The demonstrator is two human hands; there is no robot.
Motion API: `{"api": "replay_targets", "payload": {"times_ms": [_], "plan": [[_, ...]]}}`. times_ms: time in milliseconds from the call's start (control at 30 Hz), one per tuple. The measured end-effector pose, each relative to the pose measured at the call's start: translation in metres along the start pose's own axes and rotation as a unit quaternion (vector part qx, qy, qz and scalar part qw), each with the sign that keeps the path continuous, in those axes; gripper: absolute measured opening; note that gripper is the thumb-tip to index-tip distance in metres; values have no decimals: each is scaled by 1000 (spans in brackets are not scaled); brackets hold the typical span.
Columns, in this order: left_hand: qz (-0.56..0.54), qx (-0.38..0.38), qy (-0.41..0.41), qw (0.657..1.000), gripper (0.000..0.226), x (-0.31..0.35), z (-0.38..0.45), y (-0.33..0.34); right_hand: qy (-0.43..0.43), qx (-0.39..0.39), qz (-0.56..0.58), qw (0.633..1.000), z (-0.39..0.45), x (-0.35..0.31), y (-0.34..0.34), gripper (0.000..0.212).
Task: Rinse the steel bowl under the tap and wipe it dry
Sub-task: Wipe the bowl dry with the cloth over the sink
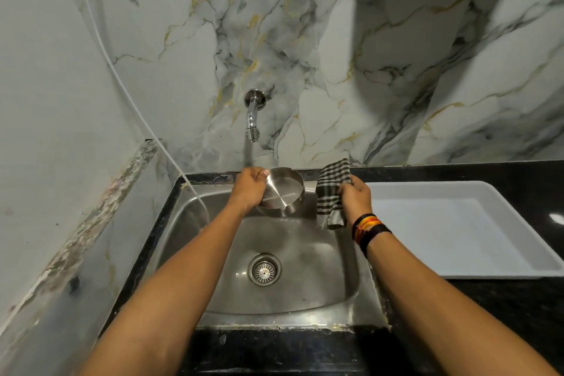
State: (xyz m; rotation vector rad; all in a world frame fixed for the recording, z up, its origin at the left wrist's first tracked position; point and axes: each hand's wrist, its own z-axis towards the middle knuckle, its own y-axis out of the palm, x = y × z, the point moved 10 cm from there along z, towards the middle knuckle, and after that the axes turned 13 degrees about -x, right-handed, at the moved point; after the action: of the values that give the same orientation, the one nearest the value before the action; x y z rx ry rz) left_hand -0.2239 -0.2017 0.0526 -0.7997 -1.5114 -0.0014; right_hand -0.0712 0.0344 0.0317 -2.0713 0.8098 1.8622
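Note:
A small steel bowl (282, 192) with notches in its rim is held tilted over the back of the sink (305, 299), its opening facing me. My left hand (248, 189) grips its left rim. Just to the right, my right hand (354, 197) holds a dark checked cloth (331, 192), which hangs down beside the bowl without touching it. The chrome tap (252, 119) sticks out of the marble wall above. A thin stream of water falls from it onto my left hand, at the bowl's left edge.
A white plastic tray (457, 229) lies on the black counter right of the sink. A white hose (128, 94) runs down the left wall into the sink. The drain strainer (264, 269) sits mid-basin. A marble ledge borders the left side.

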Motion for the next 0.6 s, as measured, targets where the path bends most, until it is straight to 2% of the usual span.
{"api": "replay_targets", "payload": {"times_ms": [100, 200, 333, 467, 600], "plan": [[4, -15, 2, 1000, 40, 5, 4, 16, 19, 24, 23, 999, 15, 0, -45, 31], [-3, -25, 1, 1000, 36, 11, 11, 37, 29, 63, 15, 997, 23, -6, -108, 32], [3, -33, 5, 999, 36, 24, 20, 74, 43, 113, -25, 992, 25, -20, -196, 34], [18, -33, 12, 999, 39, 33, 24, 107, 60, 136, -68, 986, 31, -24, -274, 20], [19, -31, -7, 999, 38, 26, 24, 132, 110, 157, -136, 972, 55, -5, -345, 20]]}}
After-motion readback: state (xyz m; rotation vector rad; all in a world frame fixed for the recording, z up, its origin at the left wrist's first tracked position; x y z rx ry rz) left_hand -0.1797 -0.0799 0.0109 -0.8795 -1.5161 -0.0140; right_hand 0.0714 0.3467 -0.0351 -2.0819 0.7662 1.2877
